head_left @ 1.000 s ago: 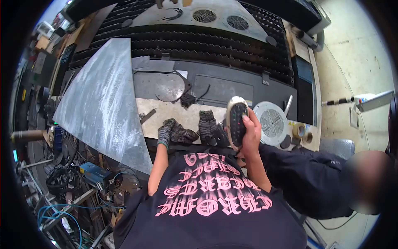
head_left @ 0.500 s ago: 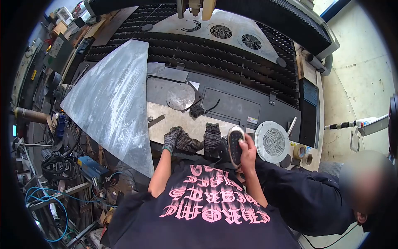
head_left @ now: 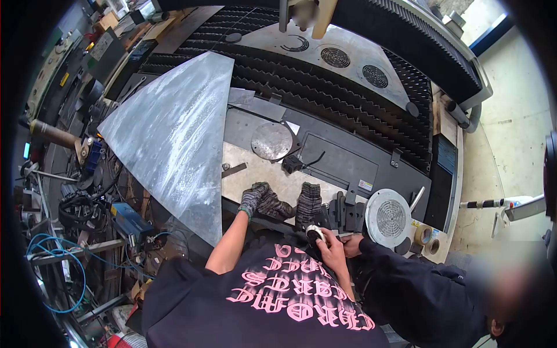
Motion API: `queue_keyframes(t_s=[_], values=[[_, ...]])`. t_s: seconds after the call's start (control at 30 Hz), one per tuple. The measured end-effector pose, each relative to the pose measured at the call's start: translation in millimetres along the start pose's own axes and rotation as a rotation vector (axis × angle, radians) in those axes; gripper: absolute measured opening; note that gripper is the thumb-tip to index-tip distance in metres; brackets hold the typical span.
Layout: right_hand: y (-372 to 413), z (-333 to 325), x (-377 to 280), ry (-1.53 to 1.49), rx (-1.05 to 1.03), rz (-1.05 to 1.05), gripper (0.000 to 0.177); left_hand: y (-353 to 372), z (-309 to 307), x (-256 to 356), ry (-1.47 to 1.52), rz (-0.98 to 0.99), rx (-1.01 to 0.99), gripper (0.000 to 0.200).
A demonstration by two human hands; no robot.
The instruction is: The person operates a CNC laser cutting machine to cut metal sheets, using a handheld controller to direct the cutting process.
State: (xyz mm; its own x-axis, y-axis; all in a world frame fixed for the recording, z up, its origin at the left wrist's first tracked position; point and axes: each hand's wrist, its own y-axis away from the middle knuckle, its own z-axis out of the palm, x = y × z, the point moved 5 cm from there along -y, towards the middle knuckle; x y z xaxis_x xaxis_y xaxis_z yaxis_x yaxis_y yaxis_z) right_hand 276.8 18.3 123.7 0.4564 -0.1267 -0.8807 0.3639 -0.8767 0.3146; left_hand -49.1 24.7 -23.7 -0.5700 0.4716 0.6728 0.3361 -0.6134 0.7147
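My left hand (head_left: 253, 197), in a grey striped knit glove, is curled at the near edge of the bench. A dark knit glove (head_left: 275, 206) touches it on the right; the fingertips are hidden. Beyond that lies another knit glove (head_left: 308, 203), cuff pointing away from me. My bare right hand (head_left: 332, 252) is closed around a handheld remote control (head_left: 315, 234) with a pale rim and dark face, held low in front of my chest. Right beside it is a co-worker's bare hand (head_left: 351, 245).
A big grey sheet-metal panel (head_left: 174, 136) overhangs the left side. On the bench are a round metal disc (head_left: 272, 141), a small black block with a cable (head_left: 292, 165), a round grille plate (head_left: 387, 217) and tape rolls (head_left: 423, 234). Behind is a slatted cutting bed (head_left: 278, 72) with a cut panel (head_left: 348, 52). A co-worker (head_left: 418, 278) stands close on the right.
My right hand has lowered the remote control toward my body and tilted it. The co-worker's hand now shows beside it. My left hand keeps its place by the gloves while the view has shifted.
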Motion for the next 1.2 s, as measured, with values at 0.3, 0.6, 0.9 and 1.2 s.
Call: queue_keyframes(t_s=[0.3,0.6,0.9,1.2], values=[[-6.7,-8.3,-20.2,-0.006,0.096,-0.055,0.037,-18.8,-5.8,-11.6,-0.011,0.000,-0.018,0.017],[2.7,-15.3,10.6,-0.128,0.176,-0.037,0.038,-27.5,-10.8,-27.6,0.044,-0.035,-0.030,0.026],[-27.2,-12.2,41.6,0.001,0.054,-0.006,0.038,-21.5,-9.6,-16.5,0.024,0.031,0.028,0.027],[-63.4,-46.0,93.5,-0.024,0.441,0.059,0.039,-45.9,-19.8,-31.7,-0.106,0.125,-0.028,0.023]])
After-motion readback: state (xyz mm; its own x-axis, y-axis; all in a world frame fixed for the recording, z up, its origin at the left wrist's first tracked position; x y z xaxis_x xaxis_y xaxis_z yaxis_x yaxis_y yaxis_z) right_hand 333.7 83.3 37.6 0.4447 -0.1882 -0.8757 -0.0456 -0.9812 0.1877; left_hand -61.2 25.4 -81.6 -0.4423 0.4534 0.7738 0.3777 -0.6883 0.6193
